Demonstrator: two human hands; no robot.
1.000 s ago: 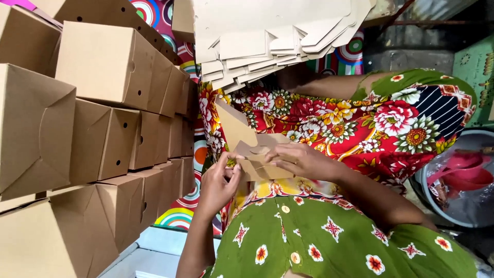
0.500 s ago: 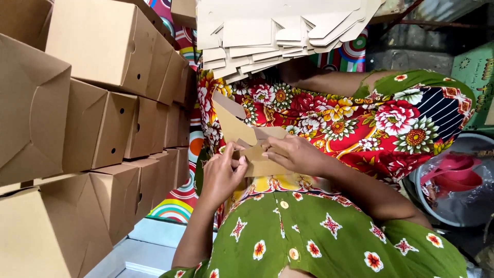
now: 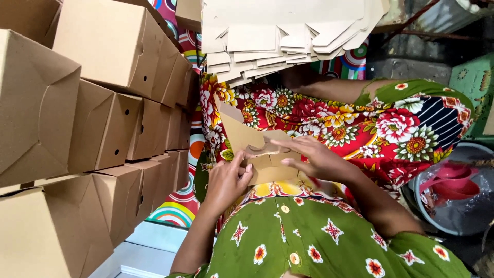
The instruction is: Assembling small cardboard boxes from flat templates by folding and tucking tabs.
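Mid-frame, the left hand pinched the lower edge of the flat cardboard blank while the right hand lay spread on top, fingers pressing a flap down; the blank rested on the lap over the floral cloth; a crooked crease or torn tab looked the likely slip if the pinch shifted; folded boxes walled the left of the frame, loose blanks hung at the top, leaving little open room.
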